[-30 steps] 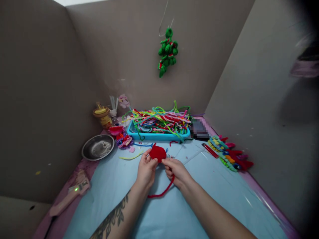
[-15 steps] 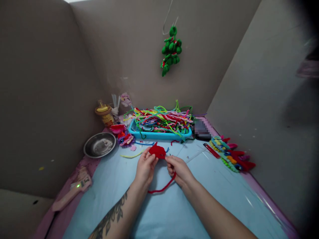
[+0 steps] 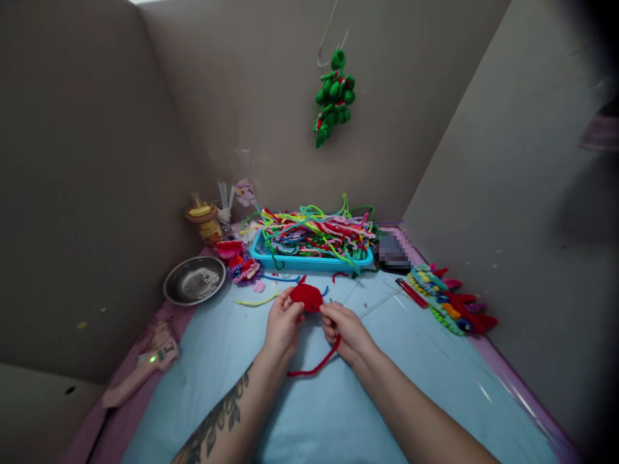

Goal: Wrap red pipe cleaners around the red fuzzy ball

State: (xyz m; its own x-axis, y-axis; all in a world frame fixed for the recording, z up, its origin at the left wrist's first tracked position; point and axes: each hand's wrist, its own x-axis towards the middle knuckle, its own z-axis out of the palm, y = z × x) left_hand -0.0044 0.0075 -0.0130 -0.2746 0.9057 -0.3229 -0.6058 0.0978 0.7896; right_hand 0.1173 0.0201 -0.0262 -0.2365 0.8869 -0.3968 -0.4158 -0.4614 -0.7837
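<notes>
My left hand (image 3: 284, 322) pinches a small red fuzzy piece (image 3: 306, 298), rounded and made of pipe cleaner or yarn, with its thumb on the near face. At the right edge of this piece, my right hand (image 3: 344, 325) is closed with thumb and forefinger together on a red strand (image 3: 316, 370). The strand hangs below the right hand and curves left across the blue cloth, passing behind my left wrist. Both hands are just above the cloth, and the fingers behind the piece are hidden.
Behind the hands stands a blue tray (image 3: 309, 263) heaped with coloured strands (image 3: 319, 229). A metal bowl (image 3: 191, 287) and a pink glue gun (image 3: 142, 374) are at left. Colourful fuzzy pieces (image 3: 449, 303) and a red cutter (image 3: 412, 293) lie at right. A green ornament (image 3: 334, 96) hangs above.
The red piece has tilted slightly and sits a little lower between my fingers. Both hands keep almost the same place and grip.
</notes>
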